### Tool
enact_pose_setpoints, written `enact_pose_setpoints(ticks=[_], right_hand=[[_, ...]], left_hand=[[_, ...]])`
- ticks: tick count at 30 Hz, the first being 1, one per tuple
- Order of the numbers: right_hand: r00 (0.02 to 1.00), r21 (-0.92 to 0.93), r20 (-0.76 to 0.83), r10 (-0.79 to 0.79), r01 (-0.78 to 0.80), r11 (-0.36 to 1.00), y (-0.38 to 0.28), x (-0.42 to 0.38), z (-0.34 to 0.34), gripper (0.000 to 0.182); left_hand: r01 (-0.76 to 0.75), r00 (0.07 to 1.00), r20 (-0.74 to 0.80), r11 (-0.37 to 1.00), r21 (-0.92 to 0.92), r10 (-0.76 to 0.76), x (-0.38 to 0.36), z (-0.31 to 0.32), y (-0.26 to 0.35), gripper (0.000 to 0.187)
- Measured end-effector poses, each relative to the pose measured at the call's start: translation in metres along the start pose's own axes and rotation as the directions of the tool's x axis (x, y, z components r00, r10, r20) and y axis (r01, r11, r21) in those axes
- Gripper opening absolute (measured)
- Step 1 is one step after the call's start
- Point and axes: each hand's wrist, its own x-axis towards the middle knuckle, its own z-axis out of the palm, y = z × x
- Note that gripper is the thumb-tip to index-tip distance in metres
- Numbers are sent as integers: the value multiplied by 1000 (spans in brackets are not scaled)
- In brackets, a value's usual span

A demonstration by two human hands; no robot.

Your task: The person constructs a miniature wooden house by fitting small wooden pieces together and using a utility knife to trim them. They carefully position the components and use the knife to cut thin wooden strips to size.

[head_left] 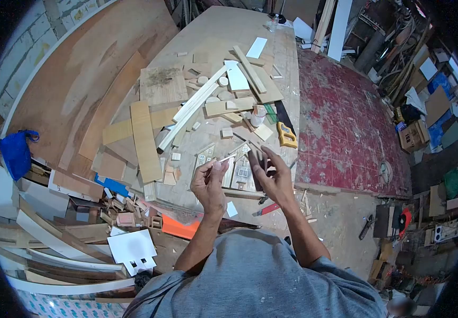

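My left hand (pixel 210 185) is closed, pinching a thin pale wooden stick (pixel 228 157) between thumb and fingertips. My right hand (pixel 275 175) grips a dark flat strip (pixel 254 170) whose exact kind I cannot make out; the strip and the stick are apart. Below and between both hands lies a small wooden model house front (pixel 243 172) with little windows, partly covered by my hands. Just beyond it are a small wood block (pixel 227 132) and a white glue-like container (pixel 258 113).
A yellow-handled saw (pixel 287 135) lies at the table's right edge. Long wood strips (pixel 193 106), boards (pixel 145 140) and white pieces (pixel 237 77) crowd the tabletop. Wood scraps (pixel 125 209) and an orange item (pixel 180 228) sit below left. Red tiled floor (pixel 345 122) stretches right.
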Motion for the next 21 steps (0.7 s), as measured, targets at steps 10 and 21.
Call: enact_pose_setpoints(ticks=[10, 21], right_hand=[[848, -111, 399, -348, 422, 900, -13, 4, -9, 71], [855, -62, 418, -307, 364, 929, -6, 8, -10, 78]], left_hand=[[-9, 998, 65, 991, 134, 1, -3, 5, 0, 16], [-19, 997, 75, 983, 183, 5, -4, 6, -1, 18]])
